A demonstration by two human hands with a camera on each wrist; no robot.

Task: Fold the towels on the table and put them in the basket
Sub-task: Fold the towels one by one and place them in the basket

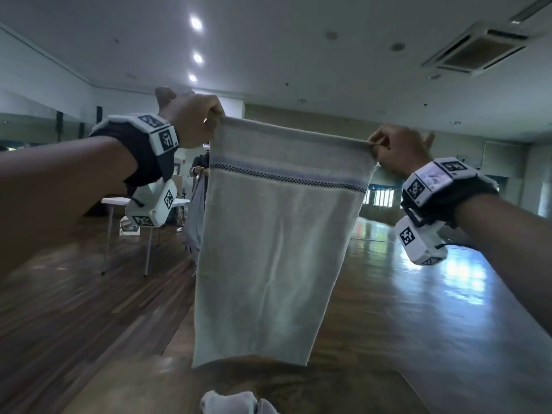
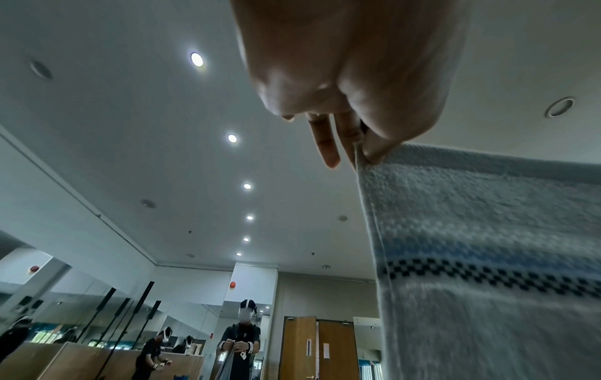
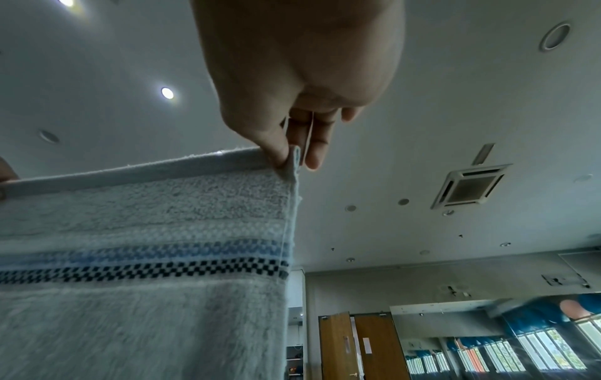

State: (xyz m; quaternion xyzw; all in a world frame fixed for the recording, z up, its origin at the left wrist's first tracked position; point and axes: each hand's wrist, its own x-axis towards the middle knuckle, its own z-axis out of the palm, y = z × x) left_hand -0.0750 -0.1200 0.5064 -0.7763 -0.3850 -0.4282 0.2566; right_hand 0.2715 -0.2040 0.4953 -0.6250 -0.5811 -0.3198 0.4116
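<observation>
A pale towel [image 1: 277, 249] with a blue stripe and a dark checkered band near its top hangs full length in the air, its lower edge just above the wooden table [image 1: 343, 386]. My left hand [image 1: 194, 121] pinches the top left corner, seen close in the left wrist view where thumb and finger clamp the towel [image 2: 488, 257] hem. My right hand [image 1: 391, 150] pinches the top right corner; the right wrist view shows the thumb pressed on the towel [image 3: 146, 257] edge. Another white towel [image 1: 233, 401] lies crumpled at the table's near edge. No basket is in view.
A white folding table [image 1: 119, 201] stands back left on the wooden floor. A person [image 2: 242, 342] holding a cloth stands beyond it, with another person [image 2: 153, 354] further left. Wooden double doors [image 3: 357, 344] and mirrors line the far wall.
</observation>
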